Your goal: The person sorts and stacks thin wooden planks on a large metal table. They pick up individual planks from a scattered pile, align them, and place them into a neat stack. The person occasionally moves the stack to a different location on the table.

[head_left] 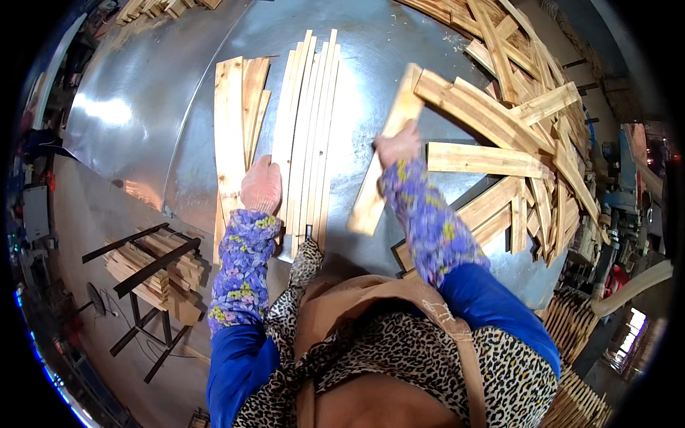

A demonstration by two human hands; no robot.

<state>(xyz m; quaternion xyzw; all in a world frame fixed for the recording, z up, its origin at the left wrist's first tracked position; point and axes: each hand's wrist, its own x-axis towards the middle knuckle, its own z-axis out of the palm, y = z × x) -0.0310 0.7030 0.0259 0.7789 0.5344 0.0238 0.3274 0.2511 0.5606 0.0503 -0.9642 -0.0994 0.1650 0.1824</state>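
Observation:
My right hand (398, 145) grips a pale wooden board (368, 201) round its middle. That board slants over the metal tabletop, its far end near the heap on the right. My left hand (261, 184) looks gloved and curled closed. It lies between a row of narrow wooden slats (308, 135), lined up side by side on the table, and a few wider flat boards (230, 128) to their left. Its fingertips are hidden, so whether it holds a slat or only leans on the row does not show.
A jumbled heap of boards (492, 107) covers the table's right side. More wood pieces (171, 7) lie at the far left edge. Below left, a dark metal stand (157, 267) carries stacked wood. Bundled sticks (571, 324) are at lower right.

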